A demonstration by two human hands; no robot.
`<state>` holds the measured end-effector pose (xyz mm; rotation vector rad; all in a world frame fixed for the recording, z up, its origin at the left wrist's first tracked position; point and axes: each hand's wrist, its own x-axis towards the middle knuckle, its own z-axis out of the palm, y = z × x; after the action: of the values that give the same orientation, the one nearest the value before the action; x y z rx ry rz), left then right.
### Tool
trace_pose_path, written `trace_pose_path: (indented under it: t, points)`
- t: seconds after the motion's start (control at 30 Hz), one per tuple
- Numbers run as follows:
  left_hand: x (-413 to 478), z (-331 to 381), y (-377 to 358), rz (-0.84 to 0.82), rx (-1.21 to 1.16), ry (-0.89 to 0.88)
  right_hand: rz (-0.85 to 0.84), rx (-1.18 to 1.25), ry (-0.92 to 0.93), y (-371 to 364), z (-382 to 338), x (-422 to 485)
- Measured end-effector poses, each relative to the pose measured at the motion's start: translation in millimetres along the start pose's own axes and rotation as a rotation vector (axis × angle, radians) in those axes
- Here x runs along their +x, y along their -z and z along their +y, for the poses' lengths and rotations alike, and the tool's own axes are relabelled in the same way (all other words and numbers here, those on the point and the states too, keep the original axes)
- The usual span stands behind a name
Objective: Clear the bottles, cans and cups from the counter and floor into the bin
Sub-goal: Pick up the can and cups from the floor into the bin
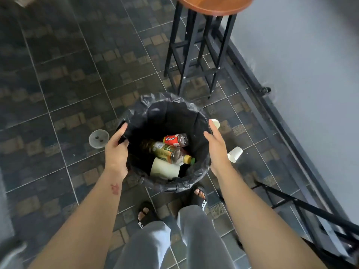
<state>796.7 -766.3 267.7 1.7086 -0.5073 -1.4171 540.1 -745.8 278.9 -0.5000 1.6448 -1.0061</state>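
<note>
Round bin (pixel 169 185), lined with a crinkled black plastic liner (pixel 155 105), standing on dark patterned floor tiles (pixel 58 74).

Contents: red-labelled bottle (pixel 175 140), yellow-capped bottle (pixel 169 152), smooth white container (pixel 165 169).

Left hand (pixel 116 152) grips the liner's left rim. Right hand (pixel 217 146) is slack, fingers straight, at the right rim.

On the tiles beside the bin: clear plastic cup (pixel 98 138), white paper cup (pixel 215 123), second paper cup (pixel 235 154) on its side.

Behind: wooden-seated black metal stool (pixel 194 55), grey wall (pixel 301 55).

The black-lined bin (pixel 167 113), centre frame, holds lying bottles (pixel 169 152); a clear cup (pixel 98 138) sits left, a white cup (pixel 216 124) right, a tipped cup (pixel 235 154) below it.
</note>
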Motion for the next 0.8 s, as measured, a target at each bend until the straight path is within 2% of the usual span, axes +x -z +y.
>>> trace_pose_path:
  t: [0.47,0.63,0.8]
  points:
    - [249,-153,18,0.155,-0.166,-0.129,-0.223,-0.127,0.133,-121,150,248]
    - [326,-190,12,0.135,-0.165,-0.245,-0.223,-0.207,0.278,-142,192,318]
    - [375,-193,11,0.147,0.054,-0.453,-0.118,-0.556,0.591,-153,207,351]
